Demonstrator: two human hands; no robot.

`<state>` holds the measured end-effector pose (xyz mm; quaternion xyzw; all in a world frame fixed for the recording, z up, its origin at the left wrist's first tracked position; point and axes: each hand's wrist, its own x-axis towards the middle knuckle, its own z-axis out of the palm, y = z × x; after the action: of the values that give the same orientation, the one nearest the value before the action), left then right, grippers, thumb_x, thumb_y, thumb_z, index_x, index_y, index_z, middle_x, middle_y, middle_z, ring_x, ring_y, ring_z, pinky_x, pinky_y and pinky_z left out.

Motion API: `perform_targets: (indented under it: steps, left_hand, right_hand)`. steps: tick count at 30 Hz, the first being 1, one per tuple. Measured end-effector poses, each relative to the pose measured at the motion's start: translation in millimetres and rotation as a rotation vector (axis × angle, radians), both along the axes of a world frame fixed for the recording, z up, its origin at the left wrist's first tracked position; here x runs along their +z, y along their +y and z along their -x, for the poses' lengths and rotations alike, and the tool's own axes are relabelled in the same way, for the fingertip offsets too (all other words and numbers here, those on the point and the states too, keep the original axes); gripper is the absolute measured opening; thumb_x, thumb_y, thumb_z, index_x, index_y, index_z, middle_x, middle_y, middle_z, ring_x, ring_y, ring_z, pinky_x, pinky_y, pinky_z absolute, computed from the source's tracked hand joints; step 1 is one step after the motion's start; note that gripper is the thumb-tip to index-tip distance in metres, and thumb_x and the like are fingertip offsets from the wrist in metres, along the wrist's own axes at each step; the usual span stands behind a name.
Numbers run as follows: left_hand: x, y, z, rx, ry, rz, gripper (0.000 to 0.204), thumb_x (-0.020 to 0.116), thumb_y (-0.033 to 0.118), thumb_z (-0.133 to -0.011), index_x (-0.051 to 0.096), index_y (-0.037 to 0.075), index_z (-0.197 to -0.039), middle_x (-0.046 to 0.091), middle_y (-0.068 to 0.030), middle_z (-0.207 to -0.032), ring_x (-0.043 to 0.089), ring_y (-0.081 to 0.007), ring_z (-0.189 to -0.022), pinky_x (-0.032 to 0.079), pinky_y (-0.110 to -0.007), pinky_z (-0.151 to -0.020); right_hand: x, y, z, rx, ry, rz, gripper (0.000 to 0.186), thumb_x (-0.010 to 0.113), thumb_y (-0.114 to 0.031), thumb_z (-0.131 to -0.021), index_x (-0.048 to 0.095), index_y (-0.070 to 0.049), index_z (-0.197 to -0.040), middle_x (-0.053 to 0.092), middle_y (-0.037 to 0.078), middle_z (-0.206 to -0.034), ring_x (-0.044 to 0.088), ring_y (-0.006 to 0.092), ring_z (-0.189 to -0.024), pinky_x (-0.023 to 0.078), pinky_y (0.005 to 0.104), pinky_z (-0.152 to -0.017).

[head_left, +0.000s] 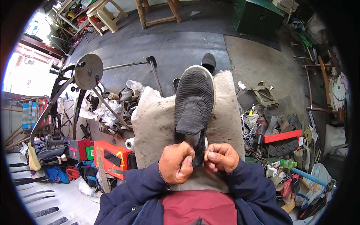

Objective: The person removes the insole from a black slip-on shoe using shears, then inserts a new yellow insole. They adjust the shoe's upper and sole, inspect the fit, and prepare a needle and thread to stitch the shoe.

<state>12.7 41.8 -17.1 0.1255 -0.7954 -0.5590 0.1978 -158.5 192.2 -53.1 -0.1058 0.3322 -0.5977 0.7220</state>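
Note:
A dark grey knitted slip-on shoe (193, 99) with a pale sole edge lies on the stained light cloth (152, 123) over my lap, its toe pointing away from me. Both of my hands are at its heel end. On the heel's left side my left hand (176, 163) is closed in a fist, thumb pressed on the fingers. Just right of the heel, my right hand (221, 158) is closed in a pinch. Whatever the fingers hold is too small or hidden to make out. Beyond my knees a dark shoe (209, 63) shows on the floor.
At the left stands a hand-cranked machine with a round metal wheel (89, 71). Close to my left arm are an orange-red box (112, 159) and a white spool (129, 144). Tools, sole pieces and a red bar (282, 136) crowd the right. A stool (106, 17) stands far off.

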Motion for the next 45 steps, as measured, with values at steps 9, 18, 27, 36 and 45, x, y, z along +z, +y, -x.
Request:
perform_targets:
  steps: [9, 18, 27, 36, 45]
  left_hand:
    - [42.6, -1.6, 31.0, -0.061, 0.111, 0.008, 0.004, 0.064, 0.000, -0.094, 0.061, 0.000, -0.097, 0.062, -0.0149, -0.077, 0.064, -0.0309, -0.063, 0.052, -0.038, -0.059]
    - [53.2, 5.7, 77.0, -0.129, 0.087, 0.020, 0.042, 0.054, -0.011, -0.098, 0.057, 0.000, -0.138, 0.066, -0.0107, -0.098, 0.067, -0.0158, -0.085, 0.054, -0.027, -0.075]
    - [32.5, 7.0, 32.9, 0.002, -0.121, -0.363, 0.023, 0.055, -0.006, -0.102, 0.067, -0.002, -0.121, 0.070, -0.0111, -0.112, 0.065, -0.0138, -0.091, 0.052, -0.025, -0.080]
    - [29.6, 3.5, 32.3, -0.157, -0.071, -0.137, 0.029, 0.072, 0.000, -0.090, 0.071, 0.000, -0.118, 0.069, -0.0167, -0.116, 0.068, -0.0274, -0.106, 0.051, -0.034, -0.096]
    - [30.2, 7.0, 25.8, -0.085, -0.135, -0.260, 0.019, 0.076, 0.003, -0.089, 0.072, 0.000, -0.107, 0.069, -0.0134, -0.117, 0.067, -0.0197, -0.104, 0.051, -0.032, -0.093]
  right_hand:
    - [-7.2, 1.7, -0.4, -0.040, -0.061, 0.059, 0.016, 0.059, -0.014, -0.104, 0.066, -0.002, -0.111, 0.062, 0.005, -0.076, 0.056, 0.0122, -0.063, 0.046, 0.0259, -0.059]
    - [-10.9, 11.7, 4.4, -0.056, 0.024, 0.104, 0.015, 0.068, -0.019, -0.100, 0.064, -0.005, -0.103, 0.064, 0.006, -0.079, 0.059, 0.0129, -0.067, 0.045, 0.0258, -0.057]
    - [-19.4, 5.7, 2.0, -0.099, -0.136, 0.244, 0.018, 0.071, -0.021, -0.099, 0.062, -0.006, -0.096, 0.065, 0.007, -0.080, 0.055, 0.0130, -0.063, 0.044, 0.0255, -0.057]
    - [-16.0, 8.3, 0.8, -0.119, -0.064, 0.144, 0.019, 0.072, -0.023, -0.100, 0.065, -0.005, -0.100, 0.065, 0.006, -0.080, 0.055, 0.0108, -0.063, 0.044, 0.0251, -0.057]
    - [-4.1, 5.0, -15.6, -0.238, 0.056, 0.164, 0.013, 0.070, -0.017, -0.101, 0.064, -0.006, -0.098, 0.064, 0.003, -0.082, 0.054, 0.0094, -0.064, 0.044, 0.0243, -0.058]
